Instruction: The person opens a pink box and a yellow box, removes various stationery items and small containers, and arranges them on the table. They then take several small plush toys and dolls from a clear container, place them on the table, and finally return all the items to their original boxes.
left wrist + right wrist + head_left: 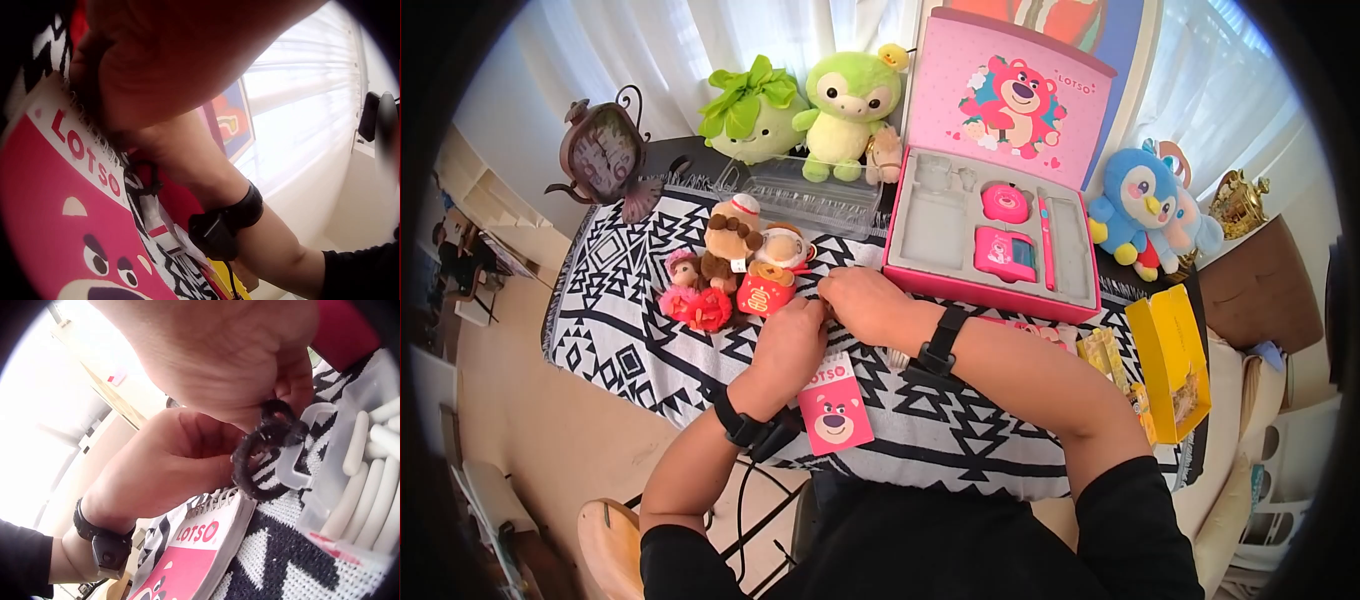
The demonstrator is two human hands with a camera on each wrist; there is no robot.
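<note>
A dark, textured looped band (256, 450) lies between the two hands in the right wrist view. My left hand (792, 340) reaches it with thumb and fingers bent together, pinching its near side. Close above, my right hand (865, 303) has curled fingers at the band's upper loop; its fingertips are partly hidden. In the left wrist view the band (147, 178) shows below the right hand. A pink and white spiral notepad (836, 412) with a bear face lies just below the hands. Beside the band is a clear container (319, 487) of white sticks.
Small plush toys (733, 240) and a red pouch (766, 290) sit beyond the left hand. An open pink box (990, 290) stands behind the right hand, a yellow box (1170, 370) at the right. Green plush toys (840, 110) and a clock (605, 155) stand at the back.
</note>
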